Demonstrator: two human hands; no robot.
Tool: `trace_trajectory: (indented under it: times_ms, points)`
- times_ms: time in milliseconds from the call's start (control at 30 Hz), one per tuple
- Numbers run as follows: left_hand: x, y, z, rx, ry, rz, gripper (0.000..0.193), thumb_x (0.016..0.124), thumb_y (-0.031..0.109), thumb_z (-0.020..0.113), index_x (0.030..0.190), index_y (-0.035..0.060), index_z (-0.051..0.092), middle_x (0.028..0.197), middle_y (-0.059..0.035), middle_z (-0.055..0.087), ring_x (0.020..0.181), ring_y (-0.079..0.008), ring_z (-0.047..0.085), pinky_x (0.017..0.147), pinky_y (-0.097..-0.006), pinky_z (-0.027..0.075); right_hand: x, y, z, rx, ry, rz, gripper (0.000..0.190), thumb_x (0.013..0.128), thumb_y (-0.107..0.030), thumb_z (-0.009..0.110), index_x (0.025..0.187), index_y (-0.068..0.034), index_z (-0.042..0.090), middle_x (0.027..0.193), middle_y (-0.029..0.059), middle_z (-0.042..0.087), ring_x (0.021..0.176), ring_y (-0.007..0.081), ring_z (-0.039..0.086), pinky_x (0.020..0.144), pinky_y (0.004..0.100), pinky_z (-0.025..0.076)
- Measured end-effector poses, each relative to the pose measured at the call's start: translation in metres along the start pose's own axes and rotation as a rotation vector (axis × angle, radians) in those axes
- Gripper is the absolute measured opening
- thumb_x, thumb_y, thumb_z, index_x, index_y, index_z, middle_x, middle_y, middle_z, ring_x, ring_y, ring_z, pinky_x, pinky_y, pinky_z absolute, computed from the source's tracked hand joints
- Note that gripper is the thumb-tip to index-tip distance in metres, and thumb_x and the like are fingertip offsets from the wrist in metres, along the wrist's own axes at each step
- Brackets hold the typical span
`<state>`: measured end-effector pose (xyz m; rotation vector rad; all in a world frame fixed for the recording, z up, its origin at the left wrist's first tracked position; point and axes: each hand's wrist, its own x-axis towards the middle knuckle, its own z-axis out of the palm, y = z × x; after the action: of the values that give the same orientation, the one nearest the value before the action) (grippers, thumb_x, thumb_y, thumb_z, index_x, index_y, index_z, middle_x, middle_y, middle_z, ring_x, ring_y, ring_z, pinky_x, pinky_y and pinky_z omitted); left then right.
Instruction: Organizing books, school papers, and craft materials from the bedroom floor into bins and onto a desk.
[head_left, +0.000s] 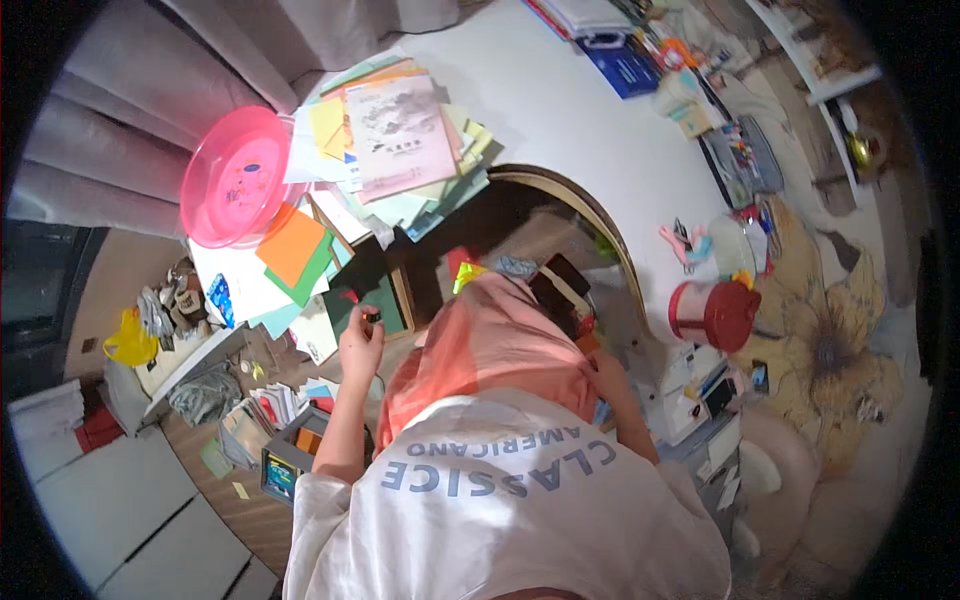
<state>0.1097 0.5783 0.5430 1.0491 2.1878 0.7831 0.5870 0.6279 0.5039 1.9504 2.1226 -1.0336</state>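
Note:
My left hand (363, 341) is raised over the near end of an open drawer (406, 300) with a green bottom. Its fingers pinch a small dark object (371, 318) with a bit of orange on it, too small to name. A small red piece (349, 296) shows just beyond the fingertips. Down beside my right thigh is my right hand (600, 364), partly hidden by the coral shorts (487, 341). An orange-brown item (589, 343) lies right by it; whether the fingers hold it is unclear.
A curved white desk (525, 97) surrounds me, bearing a paper stack (401, 131), a pink plastic basin (240, 180), orange paper (291, 244) and a red-and-white canister (709, 315). On the floor at left stands a grey storage box (281, 446) beside several books (281, 401).

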Motion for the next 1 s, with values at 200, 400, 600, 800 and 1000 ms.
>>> trace_trajectory:
  times_ms: [200,400,600,800,1000]
  points:
    - [0.036,0.006,-0.012,-0.408,-0.028,-0.15,0.019,0.089,0.009,0.06,0.106,0.0034,0.056,0.063,0.0,0.052,0.055,-0.0078,0.051,0.051,-0.0235,0.041,0.074,-0.042,-0.028,-0.239,0.067,-0.072,0.022,0.083,-0.025,0.061,0.091,-0.005,0.065,0.085,0.0178,0.065,0.079,0.0373,0.062,0.07,0.0434,0.048]
    - [0.103,0.0,-0.009,-0.603,0.046,-0.221,0.026,0.091,0.012,0.058,0.113,-0.0011,0.057,0.085,-0.0024,0.058,0.072,-0.0091,0.055,0.065,-0.0242,0.047,0.142,-0.08,-0.076,-0.344,-0.272,-0.09,0.019,0.08,-0.023,0.061,0.087,-0.006,0.065,0.083,0.017,0.066,0.08,0.0351,0.063,0.072,0.0427,0.049]
    - [0.194,0.01,0.007,-0.465,0.173,-0.12,0.043,0.09,0.017,0.061,0.125,-0.0043,0.051,0.116,-0.0151,0.058,0.106,-0.02,0.057,0.087,-0.032,0.047,0.196,-0.179,-0.122,-0.417,-0.248,-0.232,0.028,0.079,-0.03,0.063,0.091,-0.005,0.067,0.095,0.0192,0.064,0.09,0.0372,0.06,0.081,0.0458,0.048]
    - [0.264,0.014,0.031,-0.335,0.168,-0.421,0.07,0.073,0.045,0.072,0.113,-0.009,0.057,0.117,-0.028,0.055,0.104,-0.0381,0.057,0.087,-0.0405,0.046,0.351,-0.287,-0.106,0.242,0.252,-0.527,0.057,0.083,-0.041,0.065,0.118,0.003,0.056,0.107,0.0206,0.062,0.1,0.0332,0.06,0.089,0.0405,0.046]
    - [0.284,0.034,0.036,-0.091,0.356,-0.434,0.074,0.071,0.053,0.071,0.106,-0.0104,0.057,0.103,-0.0287,0.055,0.1,-0.0402,0.054,0.089,-0.043,0.043,0.475,-0.376,-0.101,0.315,-0.11,-0.406,0.072,0.08,-0.052,0.065,0.125,0.003,0.051,0.118,0.0233,0.059,0.112,0.0348,0.056,0.095,0.0385,0.043]
